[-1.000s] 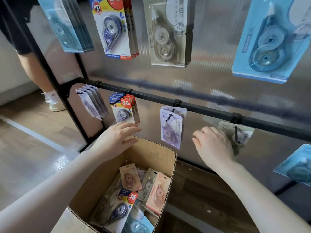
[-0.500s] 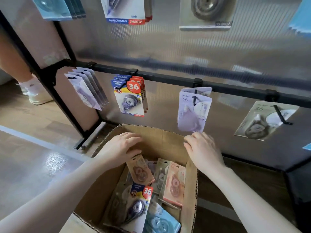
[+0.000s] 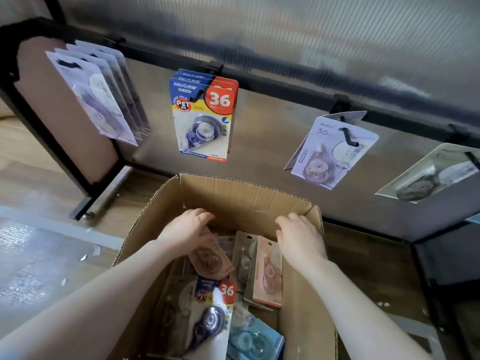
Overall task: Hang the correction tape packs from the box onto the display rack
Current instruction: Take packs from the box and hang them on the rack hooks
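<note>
An open cardboard box point(image 3: 233, 193) stands on the floor below the display rack's black rail point(image 3: 285, 92). Inside lie several correction tape packs: a pink one point(image 3: 211, 261), an upright pink one point(image 3: 268, 276), a blue and red "36" pack point(image 3: 210, 315) and a light blue one point(image 3: 249, 341). My left hand point(image 3: 187, 229) reaches into the box with fingers loosely bent, right over the top of the pink pack. My right hand point(image 3: 301, 237) hovers palm down over the upright packs near the box's right wall. Neither hand plainly holds a pack.
Packs hang from the rail's hooks: lilac ones point(image 3: 104, 100) at left, "36" packs point(image 3: 205, 118), a lilac pair point(image 3: 330, 152), a grey one point(image 3: 431, 175) at right. The rack's black foot point(image 3: 85, 206) stands on the wood floor left of the box.
Both hands have come down from the hooks into the box. The view has tilted downward, so the upper row of packs has left the frame.
</note>
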`<control>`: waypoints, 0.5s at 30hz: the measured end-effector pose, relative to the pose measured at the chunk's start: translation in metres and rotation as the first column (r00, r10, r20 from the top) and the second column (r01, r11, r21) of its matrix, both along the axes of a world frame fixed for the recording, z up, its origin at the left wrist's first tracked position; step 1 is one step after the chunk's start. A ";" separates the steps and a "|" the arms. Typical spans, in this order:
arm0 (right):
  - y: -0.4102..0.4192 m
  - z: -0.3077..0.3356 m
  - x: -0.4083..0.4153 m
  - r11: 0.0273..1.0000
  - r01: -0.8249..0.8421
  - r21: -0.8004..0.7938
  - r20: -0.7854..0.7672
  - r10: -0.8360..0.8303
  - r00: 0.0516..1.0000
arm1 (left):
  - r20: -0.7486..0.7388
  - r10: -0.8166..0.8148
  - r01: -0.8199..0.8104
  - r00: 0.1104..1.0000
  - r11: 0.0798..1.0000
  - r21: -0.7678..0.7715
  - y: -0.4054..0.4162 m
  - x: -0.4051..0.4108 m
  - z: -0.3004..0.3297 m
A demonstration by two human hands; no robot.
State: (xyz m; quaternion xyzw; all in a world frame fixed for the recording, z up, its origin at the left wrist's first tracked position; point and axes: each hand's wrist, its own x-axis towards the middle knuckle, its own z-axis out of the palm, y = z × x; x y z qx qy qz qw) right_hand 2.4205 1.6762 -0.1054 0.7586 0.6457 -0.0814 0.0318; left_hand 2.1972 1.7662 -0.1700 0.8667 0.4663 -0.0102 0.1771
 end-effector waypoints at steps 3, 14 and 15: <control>0.005 -0.026 -0.003 0.990 0.048 -0.131 0.012 -0.046 0.999 | -0.053 0.076 -0.081 0.996 0.993 -0.088 0.008 0.005 -0.032; 0.006 -0.094 0.000 0.938 0.103 -0.331 -0.054 -0.128 0.990 | -0.125 0.139 -0.169 0.982 0.947 -0.275 0.011 -0.011 -0.087; 0.008 -0.098 0.001 0.934 0.112 -0.338 -0.065 -0.142 0.988 | -0.135 0.140 -0.174 0.981 0.942 -0.287 0.010 -0.011 -0.088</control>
